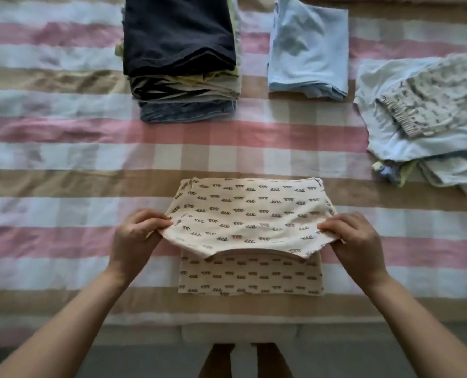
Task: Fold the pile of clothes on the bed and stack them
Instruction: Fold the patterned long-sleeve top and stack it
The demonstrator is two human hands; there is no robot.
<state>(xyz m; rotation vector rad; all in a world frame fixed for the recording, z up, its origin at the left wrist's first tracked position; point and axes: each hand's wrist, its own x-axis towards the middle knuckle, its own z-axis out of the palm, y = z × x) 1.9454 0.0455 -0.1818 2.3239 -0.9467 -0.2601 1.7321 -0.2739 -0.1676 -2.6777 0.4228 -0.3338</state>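
Near the front edge of the pink-and-beige striped bed (63, 186), the left hand (134, 238) and right hand (355, 241) each pinch a corner of the cream squiggle-printed cotton garment (243, 214), which is doubled over itself. It looks soft, light and limp, so it is best held by both corners. Toward the far edge stands the dark-topped stack of folded clothes (178, 36).

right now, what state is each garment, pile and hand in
patterned cream garment, half folded, top flap held off its lower half
left hand, pinches the flap's left corner
right hand, pinches the flap's right corner
dark-topped stack, folded and stacked
light blue garment, folded, lying alone
pale heap, loose at the right, not yet folded
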